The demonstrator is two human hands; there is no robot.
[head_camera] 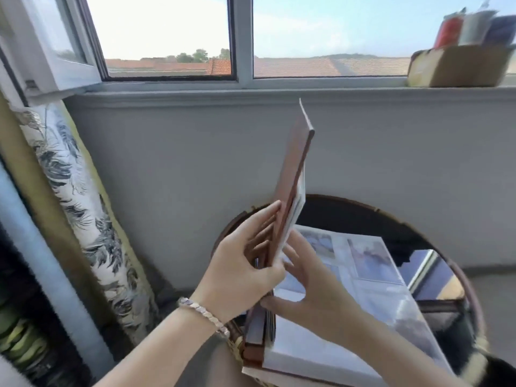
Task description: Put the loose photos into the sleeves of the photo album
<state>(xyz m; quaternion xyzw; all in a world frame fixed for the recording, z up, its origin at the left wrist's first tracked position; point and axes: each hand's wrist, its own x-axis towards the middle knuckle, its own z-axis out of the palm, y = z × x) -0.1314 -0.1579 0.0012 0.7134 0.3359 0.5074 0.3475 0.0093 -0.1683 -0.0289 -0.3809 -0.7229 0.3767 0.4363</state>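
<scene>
On the round table (363, 219) the photo album (377, 289) lies open, its stiff brown cover (293, 174) gripped upright by the left hand (245, 269), right hand (315, 289) straight-fingered against probably slippery pages (best taken by their edges).

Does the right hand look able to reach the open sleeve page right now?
Likely yes: the left hand holds the brown cover raised off it, and the right hand lies over the open sleeve page, nothing between.
</scene>
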